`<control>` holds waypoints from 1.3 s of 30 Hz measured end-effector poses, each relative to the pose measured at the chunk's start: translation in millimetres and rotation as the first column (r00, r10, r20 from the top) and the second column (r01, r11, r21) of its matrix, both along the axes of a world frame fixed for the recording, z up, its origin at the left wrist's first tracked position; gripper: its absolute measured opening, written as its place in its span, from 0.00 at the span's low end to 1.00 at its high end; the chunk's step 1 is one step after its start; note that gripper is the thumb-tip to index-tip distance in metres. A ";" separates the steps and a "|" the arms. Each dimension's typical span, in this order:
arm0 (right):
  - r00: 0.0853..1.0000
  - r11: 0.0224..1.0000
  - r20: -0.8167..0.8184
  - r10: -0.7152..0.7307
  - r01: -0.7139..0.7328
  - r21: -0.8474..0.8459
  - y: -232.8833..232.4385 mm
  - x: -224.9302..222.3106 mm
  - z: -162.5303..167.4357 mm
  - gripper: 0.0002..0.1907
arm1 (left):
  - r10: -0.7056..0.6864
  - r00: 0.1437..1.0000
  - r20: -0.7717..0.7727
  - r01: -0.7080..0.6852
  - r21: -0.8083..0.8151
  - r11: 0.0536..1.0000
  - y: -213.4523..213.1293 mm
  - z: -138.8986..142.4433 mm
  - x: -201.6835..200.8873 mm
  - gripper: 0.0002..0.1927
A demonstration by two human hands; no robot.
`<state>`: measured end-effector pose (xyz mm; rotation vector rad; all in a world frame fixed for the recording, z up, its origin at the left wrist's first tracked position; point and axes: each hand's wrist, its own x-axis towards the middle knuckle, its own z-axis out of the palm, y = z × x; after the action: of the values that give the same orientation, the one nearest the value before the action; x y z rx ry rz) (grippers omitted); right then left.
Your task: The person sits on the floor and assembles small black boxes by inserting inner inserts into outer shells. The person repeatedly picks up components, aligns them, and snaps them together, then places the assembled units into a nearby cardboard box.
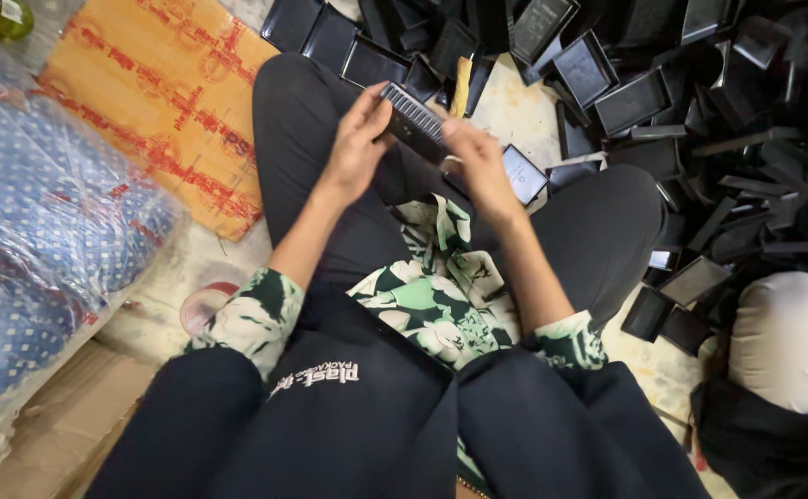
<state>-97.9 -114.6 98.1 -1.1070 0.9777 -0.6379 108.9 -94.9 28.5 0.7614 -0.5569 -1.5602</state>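
Holding a small black tray (pixel 413 118) between both hands over our lap, we have the left hand (pixel 356 143) closed on its upper-left end, thumb and fingertips curled round the edge, and the right hand (pixel 479 162) closed on its lower-right end, fingers wrapped over the near corner. The tray's long axis runs on a slant from upper left down to lower right, so it lies straight across the gap between our hands, ribbed face turned up toward us; neither hand is clearly nearer, since each touches its own end. Just beyond the right hand a second black tray with a pale inner face (pixel 524 173) lies against our right knee, nearer to that hand than to the left. Further out, past our knees, a heap of black trays (pixel 699 102) spreads across the floor to the right and ahead, well apart from the left hand. To our left lies a flat orange cardboard sheet with red print (pixel 159 102), and beside it a plastic-wrapped bundle of blue patterned cloth (pixel 34 212); a pale cushion-like bundle (pixel 792 337) sits at lower right.
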 end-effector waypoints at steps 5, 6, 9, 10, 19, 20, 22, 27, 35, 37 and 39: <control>1.000 0.964 -0.011 0.027 -0.028 -0.263 1.5 -2.3 3.2 0.22 | 0.052 0.979 0.199 -0.014 -0.190 0.982 0.4 -5.0 9.7 0.16; 0.981 0.968 -0.189 -0.045 -0.004 -0.252 4.6 2.8 1.0 0.21 | 0.077 0.971 0.227 -0.037 -0.174 0.984 -0.4 -5.9 8.0 0.16; 0.912 0.975 -0.406 -0.061 -0.032 -0.219 8.3 9.5 -5.4 0.20 | 0.130 0.942 0.311 -0.091 -0.139 0.986 1.5 -2.1 10.1 0.15; 0.903 0.977 -0.429 -0.037 -0.057 -0.203 7.4 8.2 -7.3 0.20 | 0.143 0.929 0.340 -0.103 -0.132 0.986 4.8 2.2 16.1 0.15; 0.623 0.827 -0.780 0.062 -0.469 -0.310 -35.4 -71.2 -34.9 0.21 | 0.098 0.095 0.991 0.009 -0.099 0.995 65.4 45.1 112.4 0.13; 0.601 0.802 -0.790 0.120 -0.527 -0.280 -33.8 -73.9 -45.9 0.24 | 0.138 0.015 0.990 0.003 -0.138 0.990 68.3 44.5 112.3 0.13; 0.544 0.744 -0.809 0.225 -0.631 -0.217 -27.5 -74.8 -68.7 0.30 | 0.204 0.044 0.978 -0.025 -0.203 0.979 66.8 41.0 103.6 0.14; 0.469 0.754 -0.881 0.059 -0.600 -0.269 -28.9 -71.7 -90.7 0.21 | 0.383 0.131 0.915 -0.042 -0.381 0.924 46.2 36.6 60.6 0.12; 0.835 0.922 -0.550 0.000 -0.214 -0.324 -56.3 -85.2 -81.9 0.25 | 0.301 0.433 0.850 -0.119 -0.277 0.953 25.6 32.5 43.1 0.08; 0.878 0.937 -0.477 0.037 -0.197 -0.289 -72.2 -88.5 -94.3 0.25 | 0.267 0.362 0.893 -0.087 -0.253 0.963 8.0 21.8 41.2 0.10; 0.790 0.911 -0.607 -0.084 -0.185 -0.368 -93.0 -87.0 -107.4 0.32 | 0.305 0.249 0.919 -0.040 -0.305 0.951 -20.0 8.9 37.7 0.13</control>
<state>-184.8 -207.6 -9.3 -1.7842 1.4011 -0.4452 146.6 -114.9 37.4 1.5499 -1.4776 -0.5852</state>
